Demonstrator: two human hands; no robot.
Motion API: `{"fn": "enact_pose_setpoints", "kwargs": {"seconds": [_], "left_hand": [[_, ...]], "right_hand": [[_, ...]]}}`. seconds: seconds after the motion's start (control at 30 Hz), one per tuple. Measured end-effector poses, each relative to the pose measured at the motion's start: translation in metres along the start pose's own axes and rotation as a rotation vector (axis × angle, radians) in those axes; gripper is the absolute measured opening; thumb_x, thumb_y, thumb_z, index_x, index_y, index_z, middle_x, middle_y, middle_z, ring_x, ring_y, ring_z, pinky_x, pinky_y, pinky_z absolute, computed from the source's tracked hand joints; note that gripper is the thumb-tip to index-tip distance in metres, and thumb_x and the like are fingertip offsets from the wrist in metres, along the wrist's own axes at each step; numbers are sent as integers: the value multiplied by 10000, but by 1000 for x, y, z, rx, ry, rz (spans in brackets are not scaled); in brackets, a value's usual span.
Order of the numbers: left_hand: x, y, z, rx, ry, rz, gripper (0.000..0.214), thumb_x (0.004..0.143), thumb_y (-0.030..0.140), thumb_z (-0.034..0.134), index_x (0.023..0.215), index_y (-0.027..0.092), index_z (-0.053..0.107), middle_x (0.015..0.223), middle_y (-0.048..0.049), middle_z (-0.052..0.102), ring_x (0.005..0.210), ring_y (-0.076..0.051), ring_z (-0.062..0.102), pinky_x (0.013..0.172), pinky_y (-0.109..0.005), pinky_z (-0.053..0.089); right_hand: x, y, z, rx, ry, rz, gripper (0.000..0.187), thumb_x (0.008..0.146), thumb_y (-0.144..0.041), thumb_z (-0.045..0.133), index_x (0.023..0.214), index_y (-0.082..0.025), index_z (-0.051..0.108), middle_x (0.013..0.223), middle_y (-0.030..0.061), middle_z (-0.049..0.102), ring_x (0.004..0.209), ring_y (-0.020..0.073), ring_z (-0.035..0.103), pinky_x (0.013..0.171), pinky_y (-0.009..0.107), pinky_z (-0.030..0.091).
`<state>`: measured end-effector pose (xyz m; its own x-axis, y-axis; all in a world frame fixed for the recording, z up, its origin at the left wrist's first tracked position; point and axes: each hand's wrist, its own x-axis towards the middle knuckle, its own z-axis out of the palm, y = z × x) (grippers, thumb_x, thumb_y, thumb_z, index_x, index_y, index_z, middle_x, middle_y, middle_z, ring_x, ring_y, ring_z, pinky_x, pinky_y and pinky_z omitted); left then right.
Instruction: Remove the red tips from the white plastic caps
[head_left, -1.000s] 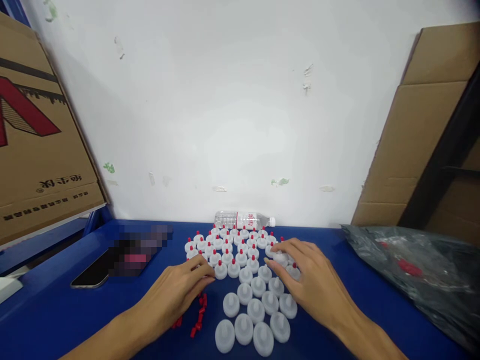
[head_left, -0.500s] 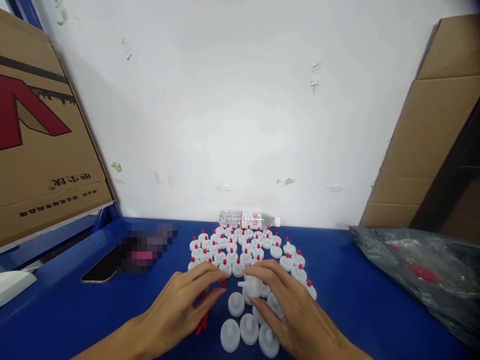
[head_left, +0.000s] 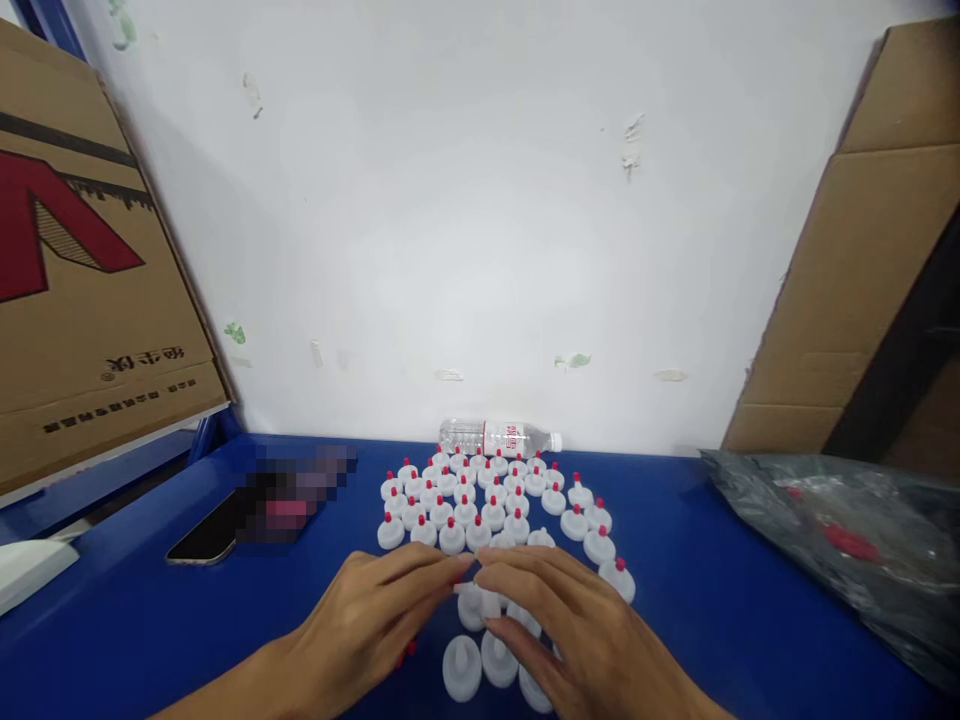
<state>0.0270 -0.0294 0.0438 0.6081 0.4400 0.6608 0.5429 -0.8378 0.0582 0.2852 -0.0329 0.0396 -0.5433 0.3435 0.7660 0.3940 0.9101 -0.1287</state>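
Between the thumb and fingers of my right hand (head_left: 574, 625) is a white nozzle cap (head_left: 489, 603), tipped on its side with its spout pointing left. My left hand (head_left: 371, 610) pinches a small red tip cap, mostly hidden by the fingers, right at the spout. The fingertips of both hands nearly meet. Below them stand several white nozzle caps with bare spouts, including one in front (head_left: 461, 668). Loose red tip caps (head_left: 406, 655) lie partly hidden under my left hand. Beyond the hands, many white nozzle caps wear red tips (head_left: 451, 537).
A clear plastic bottle (head_left: 499, 437) lies against the wall behind the caps. On the left are a phone (head_left: 206, 530), a white object (head_left: 34, 575) and a printed cardboard box (head_left: 90, 260). To the right, a grey plastic bag (head_left: 810, 540) holds red pieces on the blue table (head_left: 675, 580).
My hands have come together. The white nozzle cap has moved left and down, and the red tip cap in my left hand has moved right to its spout.
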Motion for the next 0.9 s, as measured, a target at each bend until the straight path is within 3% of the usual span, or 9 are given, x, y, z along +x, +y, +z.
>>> {"fn": "enact_pose_setpoints", "kwargs": {"seconds": [0.1, 0.37, 0.53, 0.63, 0.73, 0.9], "left_hand": [[1, -1, 0, 5, 79, 37, 251, 1124, 210, 496, 1349, 184, 606, 991, -38, 790, 787, -136, 768, 614, -224, 530], [0, 4, -7, 14, -7, 59, 352, 1118, 91, 380, 1343, 209, 623, 1036, -55, 752, 796, -145, 759, 569, -258, 499], [0, 6, -2, 27, 16, 15, 307, 1144, 193, 392, 1405, 201, 553, 965, -32, 748, 746, -145, 747, 565, -268, 491], [4, 8, -1, 34, -22, -15, 305, 1160, 215, 314, 1315, 210, 577, 915, -9, 736, 691, -135, 728, 539, -261, 478], [6, 13, -3, 69, -38, 13, 291, 1138, 146, 301, 1225, 210, 571, 879, 10, 725, 633, -124, 704, 533, -252, 472], [7, 16, -5, 75, -3, 15, 382, 1004, -16, 311, 1239, 206, 513, 863, 14, 713, 634, -113, 693, 575, -214, 488]], "right_hand": [[1, 0, 0, -12, 10, 2, 252, 1070, -169, 518, 1314, -180, 578, 1246, 84, 742, 1157, 166, 705, 1007, 273, 585], [1, 1, -2, -8, 19, 17, 224, 1079, -210, 525, 1288, -197, 605, 1238, 75, 749, 1159, 166, 709, 1007, 275, 586], [3, 0, -1, -13, 47, -28, 179, 1079, -224, 551, 1238, -182, 623, 1178, 60, 779, 1093, 147, 736, 982, 237, 583], [4, -2, -1, -36, 57, -50, 151, 1076, -220, 560, 1202, -178, 632, 1141, 47, 792, 1048, 146, 749, 953, 236, 591], [6, -4, -2, -62, 71, -73, 142, 1080, -215, 546, 1174, -181, 646, 1131, 46, 795, 999, 151, 759, 917, 249, 607], [10, -7, 0, -107, 123, -120, 111, 1065, -189, 565, 1100, -169, 668, 1118, 65, 800, 926, 155, 764, 870, 250, 621]]}}
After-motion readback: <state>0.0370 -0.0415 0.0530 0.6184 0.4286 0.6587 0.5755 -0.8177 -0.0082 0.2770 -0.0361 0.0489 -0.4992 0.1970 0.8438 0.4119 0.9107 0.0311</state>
